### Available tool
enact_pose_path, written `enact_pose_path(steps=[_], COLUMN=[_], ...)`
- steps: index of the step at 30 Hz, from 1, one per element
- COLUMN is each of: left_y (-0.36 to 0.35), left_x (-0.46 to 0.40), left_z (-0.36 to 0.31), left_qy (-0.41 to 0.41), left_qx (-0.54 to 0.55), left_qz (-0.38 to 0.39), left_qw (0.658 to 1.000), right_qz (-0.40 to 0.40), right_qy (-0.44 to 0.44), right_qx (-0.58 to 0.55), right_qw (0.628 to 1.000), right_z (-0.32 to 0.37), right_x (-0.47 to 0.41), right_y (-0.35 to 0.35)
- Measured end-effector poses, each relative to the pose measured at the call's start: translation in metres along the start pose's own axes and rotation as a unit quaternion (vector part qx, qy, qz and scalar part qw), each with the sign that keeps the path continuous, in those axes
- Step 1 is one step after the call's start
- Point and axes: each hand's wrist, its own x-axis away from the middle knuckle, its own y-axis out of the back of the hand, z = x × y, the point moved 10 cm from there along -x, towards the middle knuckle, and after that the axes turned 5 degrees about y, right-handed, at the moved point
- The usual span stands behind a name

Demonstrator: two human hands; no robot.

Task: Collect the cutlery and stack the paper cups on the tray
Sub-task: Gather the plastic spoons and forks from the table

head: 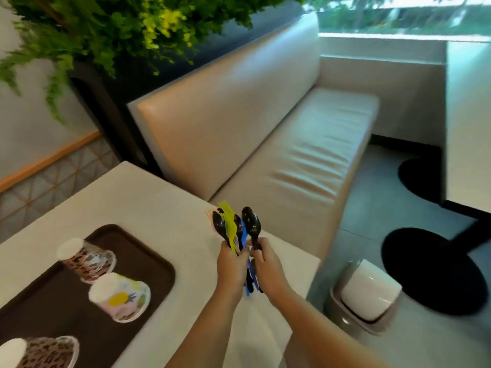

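Note:
My left hand grips a bundle of plastic cutlery: black spoons, a yellow fork, blue pieces. Beside it, my right hand pinches the handle of one black spoon held upright against the bundle. Both hands hover over the white table's right corner. A dark brown tray lies at the lower left. On it stand three paper cups upside down and apart: a leopard-print cup, a pineapple-print cup, and another leopard-print cup cut by the frame edge.
The white table ends just right of my hands. A beige bench seat runs behind it. A grey swing-lid bin stands on the floor at the right, near black table bases. Green plants hang overhead.

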Motion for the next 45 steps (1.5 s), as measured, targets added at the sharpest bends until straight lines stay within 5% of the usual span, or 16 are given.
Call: enact_pose_path(steps=[7,16,26,31,38,45], left_y=[-0.156,-0.331,-0.412,-0.454,-0.472,-0.491], left_x=[0.052,0.119,0.051,0.014,-0.017,-0.047], left_z=[-0.010,0.074,0.217,0.274,0.319,0.334], left_qy=[-0.010,0.115,0.128,0.154,0.223,0.236], left_qx=[0.025,-0.044,-0.253,-0.297,-0.382,-0.417], left_qz=[0.160,0.261,0.289,0.375,0.377,0.358], left_qw=[0.987,0.958,0.915,0.865,0.814,0.802], right_qz=[-0.103,-0.137,-0.076,-0.046,-0.067,-0.145], right_qy=[-0.047,-0.173,-0.309,-0.360,-0.430,-0.493], right_qx=[-0.077,-0.061,0.007,0.006,-0.058,-0.207], right_qw=[0.991,0.974,0.948,0.932,0.898,0.832], right_z=[-0.040,-0.169,-0.363,-0.436,-0.480,-0.502], right_x=[0.035,0.069,0.036,0.012,0.003,-0.011], right_y=[0.139,0.277,0.286,0.283,0.286,0.283])
